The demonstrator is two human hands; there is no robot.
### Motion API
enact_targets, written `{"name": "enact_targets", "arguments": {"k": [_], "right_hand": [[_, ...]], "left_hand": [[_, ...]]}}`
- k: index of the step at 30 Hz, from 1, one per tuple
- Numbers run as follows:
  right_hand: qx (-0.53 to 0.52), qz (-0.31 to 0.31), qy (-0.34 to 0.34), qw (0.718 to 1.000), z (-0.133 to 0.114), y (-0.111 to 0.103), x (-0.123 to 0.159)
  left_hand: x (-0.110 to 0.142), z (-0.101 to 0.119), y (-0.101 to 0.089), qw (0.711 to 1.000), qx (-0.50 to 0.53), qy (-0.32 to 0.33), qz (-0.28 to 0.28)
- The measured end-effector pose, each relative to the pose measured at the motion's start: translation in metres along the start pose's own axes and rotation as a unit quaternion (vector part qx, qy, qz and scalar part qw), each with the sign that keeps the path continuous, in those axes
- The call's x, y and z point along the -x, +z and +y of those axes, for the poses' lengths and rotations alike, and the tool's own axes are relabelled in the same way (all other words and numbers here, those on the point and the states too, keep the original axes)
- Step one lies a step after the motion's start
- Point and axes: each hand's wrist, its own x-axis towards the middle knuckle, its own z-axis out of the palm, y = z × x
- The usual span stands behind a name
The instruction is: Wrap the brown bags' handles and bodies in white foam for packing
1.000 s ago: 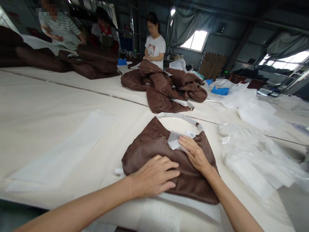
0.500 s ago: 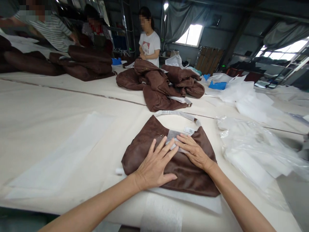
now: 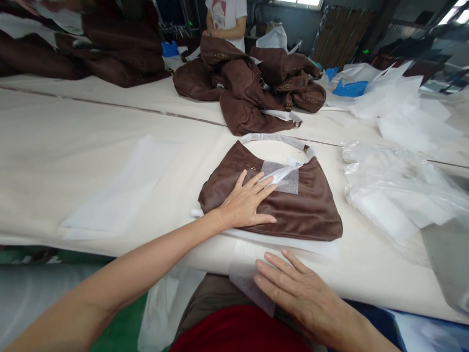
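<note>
A brown handbag (image 3: pixel 293 215) lies flat on the cream table, its white-wrapped strap (image 3: pixel 278 139) curving toward the back. My left hand (image 3: pixel 249 201) rests on the bag's front with fingers spread. Beside those fingertips, a piece of white tissue (image 3: pixel 287 183) lies over the bag's upper middle, and a small white tag (image 3: pixel 294 163) shows near the strap. White paper (image 3: pixel 293 239) sticks out from under the bag's near edge. My right hand (image 3: pixel 293 288) is off the bag, in the air near the table's front edge, fingers stretched. A translucent strip (image 3: pixel 249 288) hangs from the edge beside it.
Several brown handbags (image 3: pixel 249 83) are piled behind, with more at the far left (image 3: pixel 120 49). Clear plastic bags (image 3: pixel 399 190) lie to the right, white sheets (image 3: pixel 120 190) to the left. A person (image 3: pixel 227 22) stands across the table.
My right hand has come off the bag and moved down toward the table's front edge, uncovering the tissue. My left hand stays on the bag. The view has tilted downward.
</note>
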Motion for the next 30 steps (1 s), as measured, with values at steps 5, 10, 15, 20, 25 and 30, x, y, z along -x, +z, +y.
{"name": "enact_targets", "arguments": {"k": [5,10,15,20,25,30], "right_hand": [[0.033,0.044,0.039,0.998,0.003,0.049,-0.004],[0.005,0.237,0.011,0.972,0.005,0.069,-0.01],[0.007,0.263,0.017,0.965,-0.016,0.056,0.0],[0.014,0.29,0.029,0.957,-0.01,-0.003,-0.015],[-0.09,0.317,0.19,0.925,0.042,-0.048,-0.053],[-0.284,0.326,0.389,0.813,0.083,-0.031,-0.073]], "left_hand": [[-0.001,0.002,-0.002,1.0,-0.021,-0.004,-0.004],[0.002,0.002,-0.002,1.0,-0.027,-0.016,0.003],[0.005,0.003,-0.004,1.0,-0.026,-0.009,0.014],[0.006,0.002,-0.004,1.0,0.0,-0.001,0.023],[0.008,-0.005,0.005,0.999,0.041,-0.003,0.015],[0.01,-0.009,0.003,0.994,0.107,-0.012,0.034]]}}
